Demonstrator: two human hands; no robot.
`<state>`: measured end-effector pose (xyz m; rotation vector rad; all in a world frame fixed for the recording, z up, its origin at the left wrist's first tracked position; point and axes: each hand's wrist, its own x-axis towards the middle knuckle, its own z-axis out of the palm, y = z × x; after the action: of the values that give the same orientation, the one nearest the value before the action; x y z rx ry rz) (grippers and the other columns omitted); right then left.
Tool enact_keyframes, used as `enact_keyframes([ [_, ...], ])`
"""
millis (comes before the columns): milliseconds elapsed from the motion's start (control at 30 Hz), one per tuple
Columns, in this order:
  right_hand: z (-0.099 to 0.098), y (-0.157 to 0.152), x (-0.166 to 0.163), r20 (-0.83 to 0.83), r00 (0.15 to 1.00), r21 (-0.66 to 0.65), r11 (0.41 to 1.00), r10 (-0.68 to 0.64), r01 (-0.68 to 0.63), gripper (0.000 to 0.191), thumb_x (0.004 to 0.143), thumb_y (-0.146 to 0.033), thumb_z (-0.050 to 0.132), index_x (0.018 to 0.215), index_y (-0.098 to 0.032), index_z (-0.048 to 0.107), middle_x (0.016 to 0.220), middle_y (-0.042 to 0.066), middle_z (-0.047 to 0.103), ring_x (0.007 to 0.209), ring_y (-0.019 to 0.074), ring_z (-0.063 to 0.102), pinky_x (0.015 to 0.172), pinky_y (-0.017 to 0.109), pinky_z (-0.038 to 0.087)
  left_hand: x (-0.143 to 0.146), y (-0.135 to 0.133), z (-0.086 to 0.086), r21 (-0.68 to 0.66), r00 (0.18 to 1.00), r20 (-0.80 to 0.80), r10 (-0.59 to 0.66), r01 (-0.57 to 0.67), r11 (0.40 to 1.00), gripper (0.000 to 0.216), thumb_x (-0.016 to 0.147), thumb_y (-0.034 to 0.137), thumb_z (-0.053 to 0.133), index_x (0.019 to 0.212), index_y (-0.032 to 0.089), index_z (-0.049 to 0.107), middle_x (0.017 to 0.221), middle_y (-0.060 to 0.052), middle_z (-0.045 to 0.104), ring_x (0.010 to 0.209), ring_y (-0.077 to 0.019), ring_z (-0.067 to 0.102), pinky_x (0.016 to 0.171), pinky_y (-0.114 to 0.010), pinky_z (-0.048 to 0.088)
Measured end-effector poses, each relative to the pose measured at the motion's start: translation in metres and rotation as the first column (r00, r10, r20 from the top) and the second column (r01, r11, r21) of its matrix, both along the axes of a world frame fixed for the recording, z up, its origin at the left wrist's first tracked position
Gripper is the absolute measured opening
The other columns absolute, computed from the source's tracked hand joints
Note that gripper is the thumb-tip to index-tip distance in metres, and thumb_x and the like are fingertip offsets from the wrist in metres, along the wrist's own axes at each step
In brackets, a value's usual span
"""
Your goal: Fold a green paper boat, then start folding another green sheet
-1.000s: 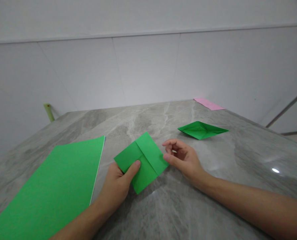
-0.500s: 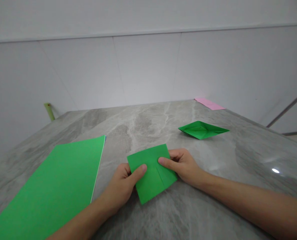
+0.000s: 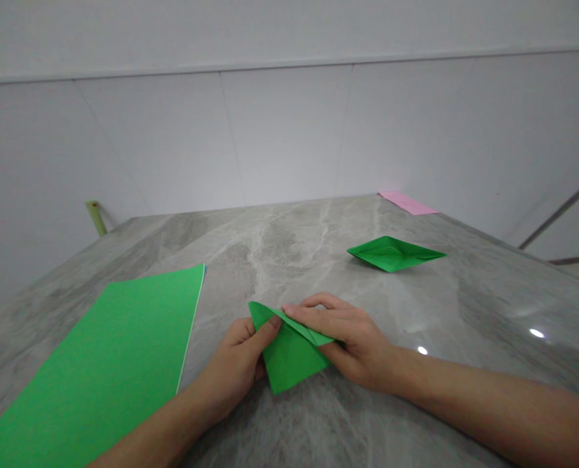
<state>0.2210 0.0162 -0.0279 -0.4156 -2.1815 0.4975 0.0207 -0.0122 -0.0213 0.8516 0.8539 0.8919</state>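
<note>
Two bare hands meet at the near edge of view, around a folded square of green paper [image 3: 292,354], which sits at 6 o'clock from the frame's centre, bent up along a diagonal crease. The left hand [image 3: 235,364] pinches its left corner between thumb and curled fingers [image 3: 243,331]. The right hand [image 3: 355,344] lies across the top fold, its fingers [image 3: 308,316] extended and pressed close together. The paper's hidden inner faces are masked by the hands, and whether its lower tip touches the grey marble surface [image 3: 347,416] is hard to make out. Both forearms run out of the frame, at 7 and 4 o'clock.

At 8 o'clock a large green sheet [image 3: 99,367] lies flat, cut off by the frame's left and bottom edges, its right edge just beside the left wrist. Open stone stretches right of the right hand and ahead of both hands.

Farther off, at 1 o'clock, a folded green paper boat [image 3: 394,254] rests well apart from the hands. Beyond it, a pink paper [image 3: 409,203] lies at the far edge. A pale green stick [image 3: 95,218] leans by the wall [image 3: 289,130] at 11 o'clock, its lower end hidden behind the surface.
</note>
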Motion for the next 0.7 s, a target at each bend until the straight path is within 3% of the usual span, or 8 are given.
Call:
enact_keyframes([
  [133, 0.0003, 0.0001, -0.0002, 0.023, 0.999, 0.106, 0.994, 0.028, -0.031, 0.060, 0.090, -0.004, 0.040, 0.147, -0.021, 0.039, 0.131, 0.010, 0.062, 0.119, 0.0199, 0.057, 0.097, 0.041, 0.051, -0.0002, -0.0008, -0.0026, -0.074, 0.995, 0.056, 0.088, -0.083, 0.994, 0.032, 0.073, 0.043, 0.080, 0.079, 0.013, 0.068, 0.072, -0.004, 0.070, 0.074, -0.0193, 0.067, 0.072, -0.029, 0.052],
  [300, -0.0019, -0.0001, -0.0008, 0.078, 0.996, 0.177, 0.984, -0.030, 0.016, 0.061, 0.089, -0.003, 0.038, 0.148, -0.019, 0.035, 0.136, 0.012, 0.058, 0.124, 0.0211, 0.055, 0.100, 0.044, 0.051, 0.0015, -0.0009, -0.0021, -0.115, 0.983, 0.176, 0.058, -0.038, 0.993, 0.030, 0.087, 0.039, 0.068, 0.100, 0.012, 0.065, 0.102, -0.013, 0.071, 0.103, -0.0269, 0.066, 0.089, -0.039, 0.053],
  [467, -0.0014, -0.0021, -0.0004, 0.108, 0.991, 0.235, 0.970, -0.080, 0.052, 0.058, 0.091, -0.003, 0.041, 0.147, -0.016, 0.037, 0.136, 0.013, 0.058, 0.126, 0.0228, 0.053, 0.099, 0.043, 0.053, -0.0004, -0.0015, 0.0007, -0.177, 0.975, 0.213, -0.062, 0.101, 0.979, 0.040, 0.097, 0.046, 0.048, 0.120, 0.014, 0.057, 0.112, -0.018, 0.067, 0.096, -0.0293, 0.068, 0.068, -0.044, 0.061],
  [567, -0.0006, -0.0033, 0.0003, 0.127, 0.986, 0.304, 0.951, -0.108, 0.065, 0.059, 0.090, -0.002, 0.041, 0.147, -0.015, 0.036, 0.135, 0.015, 0.059, 0.127, 0.0240, 0.053, 0.098, 0.044, 0.054, -0.0022, -0.0017, 0.0020, -0.189, 0.959, 0.255, -0.121, 0.172, 0.967, 0.055, 0.097, 0.057, 0.037, 0.125, 0.014, 0.056, 0.116, -0.019, 0.064, 0.098, -0.0297, 0.067, 0.064, -0.043, 0.062],
  [700, 0.0008, -0.0047, 0.0001, 0.188, 0.972, 0.368, 0.928, -0.138, 0.060, 0.058, 0.088, -0.002, 0.042, 0.146, -0.011, 0.038, 0.138, 0.016, 0.056, 0.128, 0.0255, 0.051, 0.098, 0.045, 0.054, -0.0022, -0.0030, 0.0038, -0.154, 0.966, 0.227, -0.125, 0.162, 0.975, 0.045, 0.097, 0.050, 0.043, 0.123, 0.016, 0.058, 0.119, -0.017, 0.062, 0.105, -0.0297, 0.064, 0.062, -0.038, 0.063],
])
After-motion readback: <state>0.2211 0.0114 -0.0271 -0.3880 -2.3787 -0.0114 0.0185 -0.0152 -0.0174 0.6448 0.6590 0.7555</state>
